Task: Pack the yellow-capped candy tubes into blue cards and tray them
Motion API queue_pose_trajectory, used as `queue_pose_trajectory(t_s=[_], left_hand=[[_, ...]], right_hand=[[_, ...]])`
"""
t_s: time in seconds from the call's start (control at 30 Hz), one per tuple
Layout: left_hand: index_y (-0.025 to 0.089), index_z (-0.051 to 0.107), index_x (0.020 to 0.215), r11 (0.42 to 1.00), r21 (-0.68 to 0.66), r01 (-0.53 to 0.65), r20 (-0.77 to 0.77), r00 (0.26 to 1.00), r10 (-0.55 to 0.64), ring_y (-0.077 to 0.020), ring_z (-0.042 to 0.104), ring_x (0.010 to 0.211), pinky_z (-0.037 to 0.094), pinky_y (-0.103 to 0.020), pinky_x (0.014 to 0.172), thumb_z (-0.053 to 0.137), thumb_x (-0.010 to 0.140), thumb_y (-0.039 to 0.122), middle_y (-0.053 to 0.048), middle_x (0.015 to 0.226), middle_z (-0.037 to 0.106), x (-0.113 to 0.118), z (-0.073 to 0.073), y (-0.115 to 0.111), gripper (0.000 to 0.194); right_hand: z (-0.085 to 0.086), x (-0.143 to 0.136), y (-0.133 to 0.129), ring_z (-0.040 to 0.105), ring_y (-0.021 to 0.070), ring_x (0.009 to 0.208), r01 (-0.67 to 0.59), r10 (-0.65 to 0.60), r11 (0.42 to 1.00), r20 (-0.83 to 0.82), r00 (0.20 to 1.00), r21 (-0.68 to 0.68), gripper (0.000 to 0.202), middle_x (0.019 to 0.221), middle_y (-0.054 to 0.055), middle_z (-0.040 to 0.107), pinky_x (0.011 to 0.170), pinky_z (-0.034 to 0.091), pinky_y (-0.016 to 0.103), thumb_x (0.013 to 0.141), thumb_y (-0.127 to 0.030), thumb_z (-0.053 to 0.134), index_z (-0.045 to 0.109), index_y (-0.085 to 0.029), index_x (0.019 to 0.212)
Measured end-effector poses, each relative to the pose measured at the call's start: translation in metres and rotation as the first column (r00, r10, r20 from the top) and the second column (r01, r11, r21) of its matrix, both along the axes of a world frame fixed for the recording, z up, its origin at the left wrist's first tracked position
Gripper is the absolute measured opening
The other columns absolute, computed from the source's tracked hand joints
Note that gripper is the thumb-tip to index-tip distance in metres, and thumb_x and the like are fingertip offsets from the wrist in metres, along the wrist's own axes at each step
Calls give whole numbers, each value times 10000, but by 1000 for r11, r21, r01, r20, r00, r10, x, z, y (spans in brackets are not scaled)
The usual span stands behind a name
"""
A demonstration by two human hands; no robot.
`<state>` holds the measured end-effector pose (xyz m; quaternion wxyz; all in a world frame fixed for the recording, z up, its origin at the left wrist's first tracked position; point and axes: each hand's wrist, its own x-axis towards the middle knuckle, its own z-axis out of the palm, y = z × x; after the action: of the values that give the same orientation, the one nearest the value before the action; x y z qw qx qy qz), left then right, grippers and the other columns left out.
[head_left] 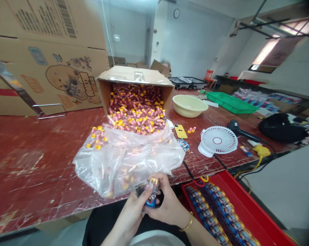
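Note:
Close together over my lap, at the table's front edge, my left hand point(138, 204) and my right hand point(167, 201) are both closed on a small blue printed packet point(151, 201). A clear tube with a yellow end shows at its top; fingers hide much of the rest. Just beyond lies a crumpled clear plastic bag point(98, 171), spilling out of an open cardboard box point(139, 75). Many small pink tubes with yellow caps point(141, 118) fill that box. Several more capped tubes point(98, 136) rest on the bag's left side.
At my right, a red tray point(262, 212) holds rows of blue and yellow packets point(208, 208). On the table stand a cream basin point(190, 106), a yellow phone point(180, 131), a white fan point(219, 140) and a green tray point(231, 102). A large carton point(49, 68) stands left.

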<state>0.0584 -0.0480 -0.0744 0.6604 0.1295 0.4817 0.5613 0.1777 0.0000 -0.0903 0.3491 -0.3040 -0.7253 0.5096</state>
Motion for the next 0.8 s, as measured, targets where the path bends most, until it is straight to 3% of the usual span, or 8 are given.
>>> queue_pose_trajectory(t_s=[0.23,0.4,0.53,0.6,0.67,0.73,0.8], left_hand=[[149,733,854,999,30,-43,-91,995,46,-205,659,736,483,-254,638,796,619,364,-53,743,739,-2,-5,-5,325],[145,730,917,995,73,-74,-155,984,84,-263,674,835,501,-316,758,829,560,356,-68,817,755,0,-5,0,426],[150,724,935,998,50,-43,-219,974,53,-304,667,923,525,-383,821,805,578,426,-101,930,753,2,-7,0,458],[174,700,994,999,-51,7,-167,986,-15,-315,669,947,556,-412,766,748,648,448,-114,1014,741,3,-9,-2,444],[192,667,1060,986,-132,100,-103,988,-114,-323,672,962,569,-425,727,726,676,420,-123,1069,731,5,-13,-4,450],[184,665,1072,956,-166,241,-107,960,-260,-339,682,939,572,-418,697,730,660,444,-145,1063,733,6,-19,-6,491],[176,682,1056,906,-186,380,-116,907,-404,-345,684,935,567,-407,721,741,628,498,-154,1059,734,9,-25,-7,539]], right_hand=[[-1,-5,3,525,158,851,-13,19,998,-86,996,60,578,982,18,454,725,469,284,574,-22,606,352,-249,1041],[-2,-5,1,518,164,865,-7,17,995,-102,995,96,590,1000,24,446,742,463,286,569,-47,639,346,-246,1041],[-1,8,5,513,180,914,139,-129,979,-73,989,149,614,1041,33,442,805,457,305,569,-129,720,363,-240,1057],[-6,34,16,503,195,958,285,-283,937,-41,958,202,625,1063,43,449,854,438,328,576,-189,756,370,-237,1065],[-19,82,32,493,212,992,441,-461,858,19,887,262,620,1068,52,464,902,411,361,586,-251,767,379,-228,1069],[-38,147,44,505,218,977,596,-657,745,171,734,301,588,1043,50,486,906,407,380,610,-323,743,387,-219,1065],[-60,216,45,532,220,930,725,-785,602,414,460,335,590,1002,44,506,860,432,373,606,-430,715,390,-207,1045]])
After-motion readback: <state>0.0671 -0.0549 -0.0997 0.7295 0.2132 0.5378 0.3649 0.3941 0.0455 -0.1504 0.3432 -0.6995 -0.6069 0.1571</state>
